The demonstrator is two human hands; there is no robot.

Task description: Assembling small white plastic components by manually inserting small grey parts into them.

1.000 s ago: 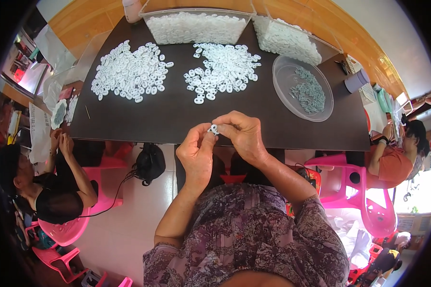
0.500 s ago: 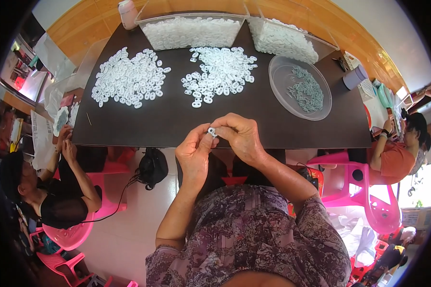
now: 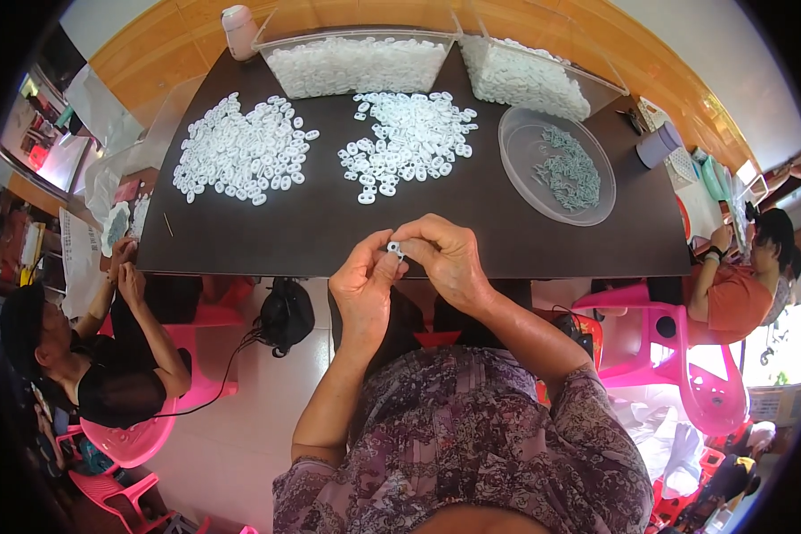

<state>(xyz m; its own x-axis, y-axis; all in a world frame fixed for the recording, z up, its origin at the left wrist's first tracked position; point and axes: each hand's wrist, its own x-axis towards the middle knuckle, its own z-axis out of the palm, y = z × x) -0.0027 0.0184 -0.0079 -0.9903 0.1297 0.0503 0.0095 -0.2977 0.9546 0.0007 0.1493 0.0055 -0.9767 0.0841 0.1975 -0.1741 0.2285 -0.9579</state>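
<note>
Just above the table's near edge, my left hand (image 3: 361, 294) pinches a small white plastic piece with a round hole (image 3: 393, 246) between thumb and fingers. My right hand (image 3: 451, 263) closes on the same piece from the other side, its thumb and index finger pressed together there. Fingertips cover most of the piece, and I cannot tell whether a second small part is between them. Beyond my hands lie two heaps of white oval two-holed pieces, a left heap (image 3: 245, 151) and a middle heap (image 3: 411, 133). To the right, small grey-green pins (image 3: 570, 173) lie in a round clear tray (image 3: 518, 189).
At the back of the dark table (image 3: 267, 236) stand two clear bins, a left bin (image 3: 347, 87) and a right bin (image 3: 610, 87), full of white pieces. A pink bottle (image 3: 239, 34) and purple cup (image 3: 659, 144) flank them. People sit on both sides, near pink chairs (image 3: 627, 329).
The whole view has shifted slightly. Both hands stay pinched on the white piece, with only a small movement of the fingers.
</note>
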